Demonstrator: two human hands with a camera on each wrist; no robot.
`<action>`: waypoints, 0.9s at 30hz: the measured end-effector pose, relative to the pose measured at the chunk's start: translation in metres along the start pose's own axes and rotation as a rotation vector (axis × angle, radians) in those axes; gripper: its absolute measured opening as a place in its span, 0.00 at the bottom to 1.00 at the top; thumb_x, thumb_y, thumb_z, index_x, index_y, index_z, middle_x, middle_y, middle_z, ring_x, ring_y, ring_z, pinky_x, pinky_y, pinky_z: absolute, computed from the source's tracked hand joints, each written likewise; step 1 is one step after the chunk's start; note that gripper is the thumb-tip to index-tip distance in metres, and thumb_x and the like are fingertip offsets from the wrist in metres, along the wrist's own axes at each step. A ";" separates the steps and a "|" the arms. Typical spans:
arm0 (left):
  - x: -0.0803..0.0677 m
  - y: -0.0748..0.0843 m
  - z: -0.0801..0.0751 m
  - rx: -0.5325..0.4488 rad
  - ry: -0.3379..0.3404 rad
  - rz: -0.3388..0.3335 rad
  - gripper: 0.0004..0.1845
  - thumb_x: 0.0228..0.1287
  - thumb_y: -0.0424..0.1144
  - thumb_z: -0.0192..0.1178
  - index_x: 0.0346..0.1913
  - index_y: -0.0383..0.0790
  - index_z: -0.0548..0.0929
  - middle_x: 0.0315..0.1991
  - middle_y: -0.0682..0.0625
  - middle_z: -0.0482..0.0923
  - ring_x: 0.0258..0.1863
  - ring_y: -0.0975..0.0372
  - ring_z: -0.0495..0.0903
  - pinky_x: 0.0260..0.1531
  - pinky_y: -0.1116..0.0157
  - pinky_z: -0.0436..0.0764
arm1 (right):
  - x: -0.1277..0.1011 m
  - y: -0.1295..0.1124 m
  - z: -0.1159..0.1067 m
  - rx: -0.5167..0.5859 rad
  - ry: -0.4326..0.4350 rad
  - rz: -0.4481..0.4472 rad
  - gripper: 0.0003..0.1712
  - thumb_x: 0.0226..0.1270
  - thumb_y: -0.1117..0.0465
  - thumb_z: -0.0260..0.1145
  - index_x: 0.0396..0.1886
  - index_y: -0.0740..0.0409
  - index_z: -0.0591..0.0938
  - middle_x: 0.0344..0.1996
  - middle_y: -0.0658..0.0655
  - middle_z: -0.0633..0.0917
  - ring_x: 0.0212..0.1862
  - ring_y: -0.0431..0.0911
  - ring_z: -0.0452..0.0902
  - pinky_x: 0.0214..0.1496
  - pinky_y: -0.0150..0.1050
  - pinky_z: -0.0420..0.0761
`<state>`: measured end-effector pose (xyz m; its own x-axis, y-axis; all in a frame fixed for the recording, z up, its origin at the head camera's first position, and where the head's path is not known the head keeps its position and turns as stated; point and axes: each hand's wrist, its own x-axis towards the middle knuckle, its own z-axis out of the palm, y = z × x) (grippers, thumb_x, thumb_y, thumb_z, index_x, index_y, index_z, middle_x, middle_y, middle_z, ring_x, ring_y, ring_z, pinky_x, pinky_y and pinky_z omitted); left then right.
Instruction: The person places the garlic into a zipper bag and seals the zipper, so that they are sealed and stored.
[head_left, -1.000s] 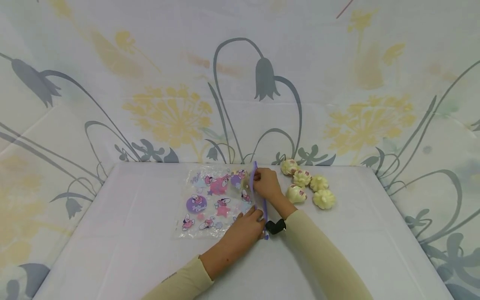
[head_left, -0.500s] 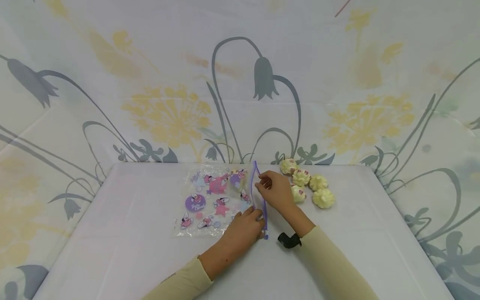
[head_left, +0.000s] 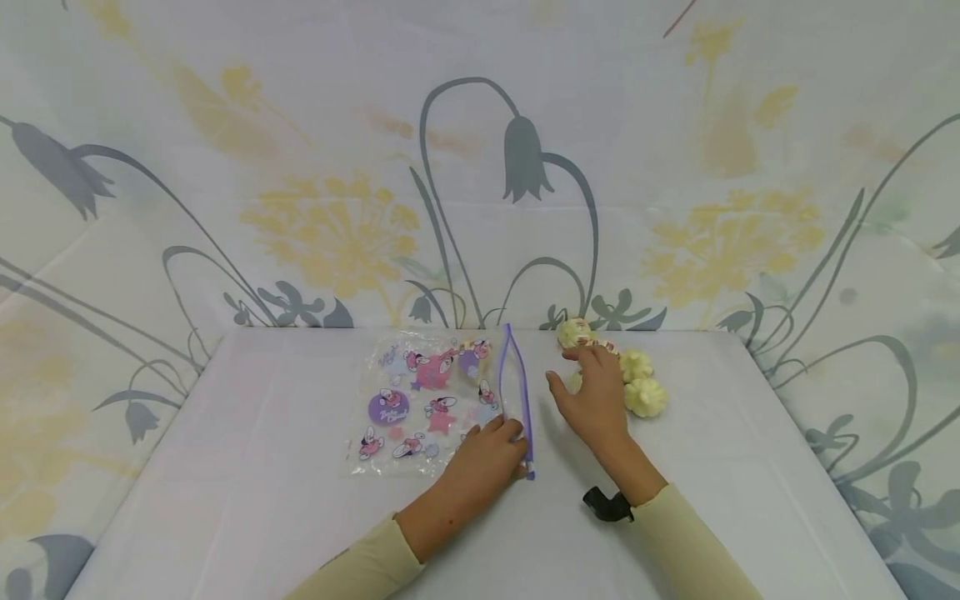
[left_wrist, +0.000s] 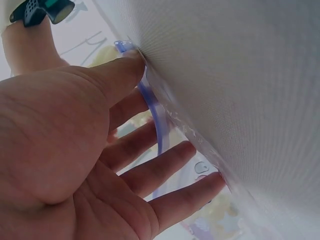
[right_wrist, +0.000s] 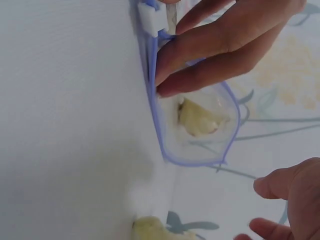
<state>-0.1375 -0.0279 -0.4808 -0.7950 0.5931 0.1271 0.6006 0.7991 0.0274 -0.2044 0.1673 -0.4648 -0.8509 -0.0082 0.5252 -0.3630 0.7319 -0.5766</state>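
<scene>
A clear zip bag with pink and purple cartoon prints lies flat, its purple-edged mouth facing right and gaping. My left hand holds the mouth's near end. In the left wrist view the thumb sits at the zip strip and the fingers lie across it. One pale garlic bulb shows inside the bag. My right hand, thumb and fingers apart, is over the group of loose garlic bulbs and covers part of it. Nothing is visible in its grasp.
White cloth covers the table. A flower-printed curtain rises behind its back edge and at both sides. Another garlic bulb lies near that back edge. A black wrist camera hangs at the right wrist.
My right hand has left the bag's mouth and moved right to the loose garlic bulbs, its fingers spreading. The left hand stays at the bag. The mouth now gapes wider.
</scene>
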 end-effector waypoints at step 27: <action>0.000 0.001 -0.005 -0.047 -0.039 -0.022 0.16 0.72 0.51 0.69 0.55 0.48 0.90 0.59 0.51 0.81 0.63 0.54 0.81 0.56 0.46 0.87 | -0.010 0.033 -0.001 -0.011 -0.163 0.031 0.27 0.53 0.70 0.80 0.52 0.72 0.79 0.57 0.71 0.73 0.59 0.65 0.73 0.62 0.59 0.76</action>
<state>-0.1364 -0.0272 -0.4761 -0.8102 0.5796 0.0877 0.5856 0.8071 0.0759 -0.2077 0.1916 -0.4884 -0.9124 -0.0952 0.3980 -0.3319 0.7409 -0.5839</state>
